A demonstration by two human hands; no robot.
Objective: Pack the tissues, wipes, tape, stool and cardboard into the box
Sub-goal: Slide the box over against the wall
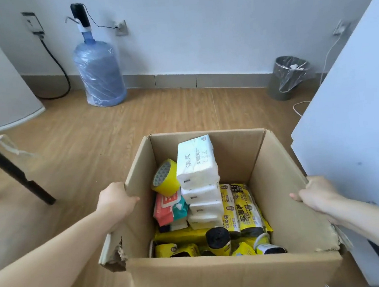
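Box (pixel 222 276) is open on the floor, flaps up. Left hand (pixel 117 202) is clamped on the left flap edge; right hand (pixel 314 195) is wrapped over the right flap edge. Nothing else is held.

Already inside:
- tissue packs (pixel 196 163), stacked at centre
- yellow tape roll (pixel 165 177), just left of the tissues, tilted
- wipes pack (pixel 168 206), below the tape
- yellow bag rolls (pixel 243 205), filling the near and right part

Not seen anywhere: stool, loose cardboard. Both are judged still to be packed. Roughly over half done, small items settled. Space above the contents looks limited for a stool.
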